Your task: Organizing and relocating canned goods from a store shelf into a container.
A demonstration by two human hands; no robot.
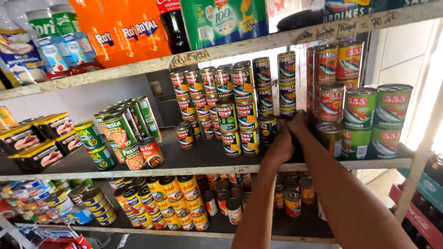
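Both my arms reach up to the middle shelf [203, 167] of canned fish. My left hand [280, 146] is curled with its back to me, just right of a stack of dark cans [267, 128]. My right hand [300, 122] sits above and behind it, beside a red-labelled can [331, 102] and a green can [330, 137]. Something dark shows between the two hands, but the fingers and whatever they touch are hidden. Stacks of red-and-green cans [233, 108] stand to the left of the hands.
Green-labelled cans [374, 121] fill the shelf's right end and flat yellow-black tins [39, 138] its left. The top shelf holds orange soda bottles [122, 28]. On the lower shelf are yellow cans [173, 203]. A wooden upright [422, 154] stands at the right.
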